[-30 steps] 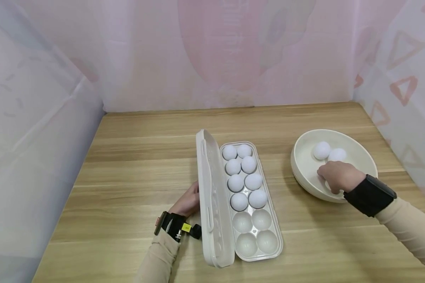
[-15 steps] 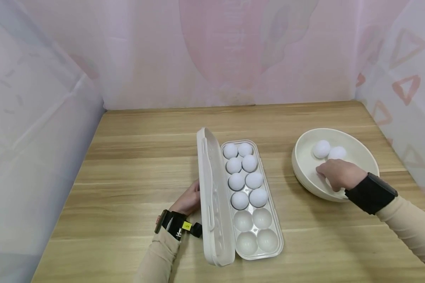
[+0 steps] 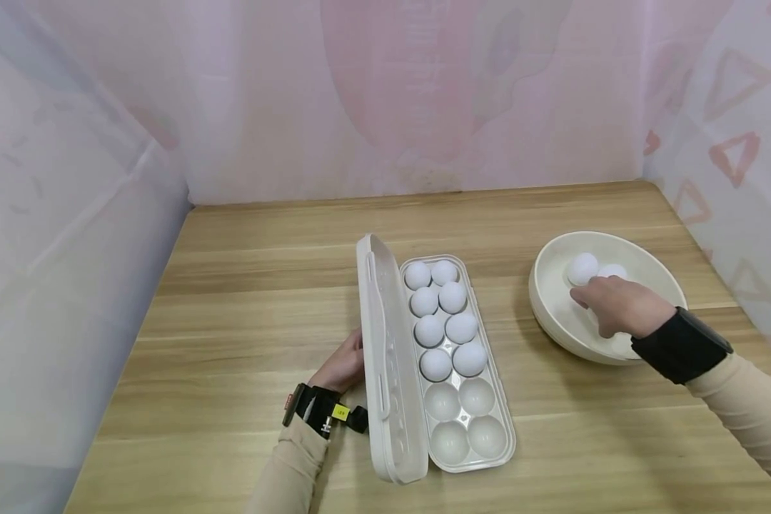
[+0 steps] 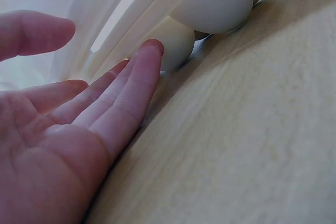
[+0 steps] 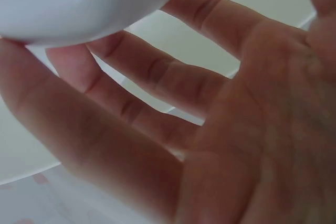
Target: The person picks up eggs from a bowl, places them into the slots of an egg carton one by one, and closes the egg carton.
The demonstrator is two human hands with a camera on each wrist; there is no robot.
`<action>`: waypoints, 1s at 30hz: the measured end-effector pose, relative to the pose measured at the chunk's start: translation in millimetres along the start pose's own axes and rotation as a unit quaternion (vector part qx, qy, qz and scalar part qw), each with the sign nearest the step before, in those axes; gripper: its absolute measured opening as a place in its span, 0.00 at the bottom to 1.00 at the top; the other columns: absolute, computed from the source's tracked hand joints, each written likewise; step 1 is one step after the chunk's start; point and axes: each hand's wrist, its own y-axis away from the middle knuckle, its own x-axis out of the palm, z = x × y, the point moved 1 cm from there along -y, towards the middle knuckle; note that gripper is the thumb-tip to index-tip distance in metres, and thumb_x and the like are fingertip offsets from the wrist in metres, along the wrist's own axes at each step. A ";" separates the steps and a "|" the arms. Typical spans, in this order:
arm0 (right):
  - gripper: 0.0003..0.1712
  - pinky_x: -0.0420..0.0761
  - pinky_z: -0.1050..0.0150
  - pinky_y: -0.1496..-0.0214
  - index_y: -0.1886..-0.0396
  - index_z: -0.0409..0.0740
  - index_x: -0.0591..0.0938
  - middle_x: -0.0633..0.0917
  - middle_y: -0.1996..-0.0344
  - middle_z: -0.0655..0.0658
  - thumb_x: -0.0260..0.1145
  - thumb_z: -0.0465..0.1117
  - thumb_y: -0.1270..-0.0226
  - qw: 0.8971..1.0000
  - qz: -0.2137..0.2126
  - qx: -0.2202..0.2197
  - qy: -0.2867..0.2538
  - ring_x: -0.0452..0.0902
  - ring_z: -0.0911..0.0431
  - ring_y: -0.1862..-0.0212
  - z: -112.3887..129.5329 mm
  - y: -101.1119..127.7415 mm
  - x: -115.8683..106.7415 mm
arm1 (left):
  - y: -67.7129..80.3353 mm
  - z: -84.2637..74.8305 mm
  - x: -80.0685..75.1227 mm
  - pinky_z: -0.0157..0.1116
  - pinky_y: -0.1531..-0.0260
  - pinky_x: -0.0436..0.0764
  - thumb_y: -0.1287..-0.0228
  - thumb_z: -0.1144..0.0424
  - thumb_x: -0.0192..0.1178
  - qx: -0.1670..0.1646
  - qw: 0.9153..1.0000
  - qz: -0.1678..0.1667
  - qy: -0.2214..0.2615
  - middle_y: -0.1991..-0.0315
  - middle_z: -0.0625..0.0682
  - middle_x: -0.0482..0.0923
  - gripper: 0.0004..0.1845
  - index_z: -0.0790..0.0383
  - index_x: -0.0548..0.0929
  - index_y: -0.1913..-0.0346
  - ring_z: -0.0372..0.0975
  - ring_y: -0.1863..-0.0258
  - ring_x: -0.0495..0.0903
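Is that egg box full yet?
No. The egg box holds eight eggs; its four nearest cups are empty.

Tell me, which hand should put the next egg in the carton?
Probably the right hand: it is already in the bowl, fingers around an egg. The left hand rests flat against the carton's lid.

2 beige long sleeves [image 3: 742,407]; wide black wristband [image 3: 681,345] on right; black wrist strap [image 3: 321,412] with yellow tag on left.

wooden table [image 3: 244,307], egg box [image 3: 446,371], bowl [image 3: 552,314]
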 end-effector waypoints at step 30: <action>0.22 0.68 0.58 0.71 0.68 0.44 0.73 0.70 0.74 0.46 0.69 0.27 0.66 0.997 -0.072 0.000 0.014 0.68 0.48 0.74 25.3 9.3 -41.9 | 0.8 -0.7 1.3 0.34 0.50 0.72 0.33 0.73 0.46 0.015 1.000 -0.004 -0.020 0.53 0.50 0.71 0.25 0.83 0.58 0.37 0.38 0.52 0.71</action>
